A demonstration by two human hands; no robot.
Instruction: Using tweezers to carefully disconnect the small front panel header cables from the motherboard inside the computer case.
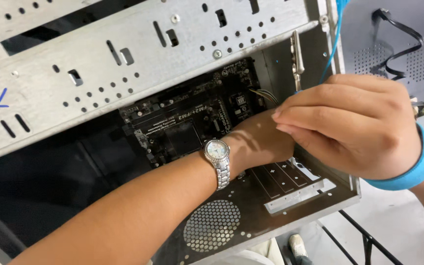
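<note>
While your left hand (258,142) reaches inside the computer case (290,206) by the motherboard (192,118), your right hand (354,125) covers it; can't tell either grip.

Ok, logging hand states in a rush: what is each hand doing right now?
Left hand: inside the computer case by the circuit board; its fingers are hidden, so cannot tell.
Right hand: fingers curled over the left hand; a grip cannot be told.
</note>
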